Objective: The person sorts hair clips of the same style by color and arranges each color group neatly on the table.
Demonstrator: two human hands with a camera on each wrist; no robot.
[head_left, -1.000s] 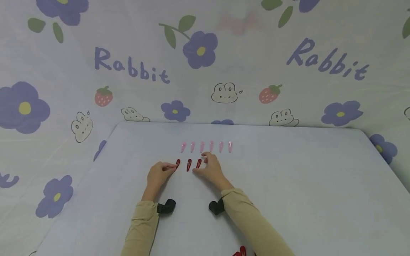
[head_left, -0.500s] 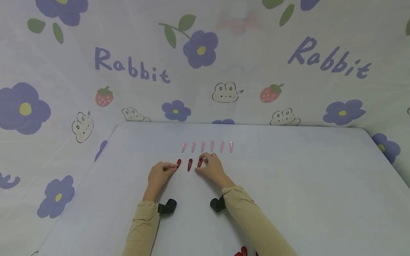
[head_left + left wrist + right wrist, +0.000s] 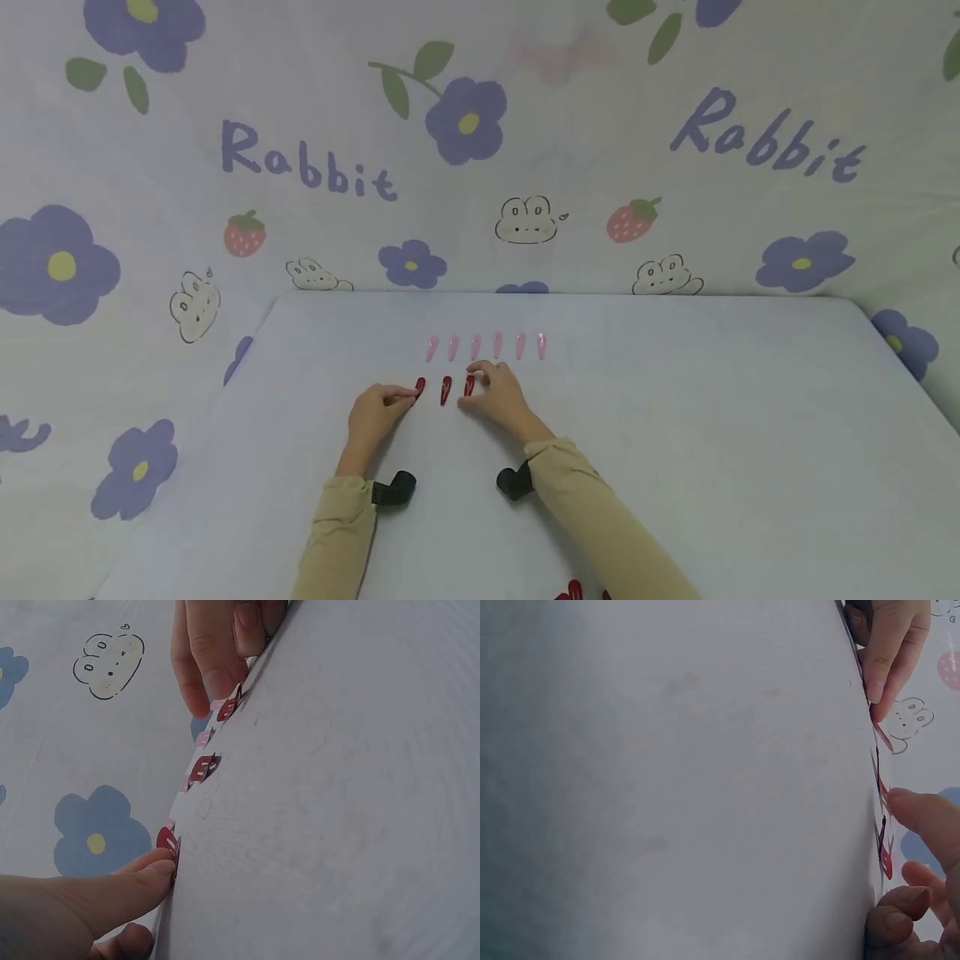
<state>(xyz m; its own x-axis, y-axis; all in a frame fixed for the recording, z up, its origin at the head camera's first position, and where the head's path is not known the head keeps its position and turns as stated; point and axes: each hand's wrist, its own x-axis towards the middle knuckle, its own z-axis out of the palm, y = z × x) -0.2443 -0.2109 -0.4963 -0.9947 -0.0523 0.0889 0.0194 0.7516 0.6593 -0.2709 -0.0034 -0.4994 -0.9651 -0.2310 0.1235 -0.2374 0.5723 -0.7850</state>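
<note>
In the head view, my left hand pinches the leftmost of three red hair clips between thumb and fingers; the left wrist view shows this clip at the fingertips. A second red clip lies between the hands, untouched. My right hand has thumb and index finger curled round the ends of the third red clip, which lies on the white table. Just beyond, several pink hair clips form a straight row, narrow ends towards me.
More red clips lie at the bottom edge of the head view, by the right sleeve. The white table reaches back to a printed cloth. Black wrist mounts sit inside the forearms.
The third red clip has turned a little, from slanted to nearer upright, between my right thumb and index finger. My left hand stays at the leftmost clip. The head view has shifted slightly.
</note>
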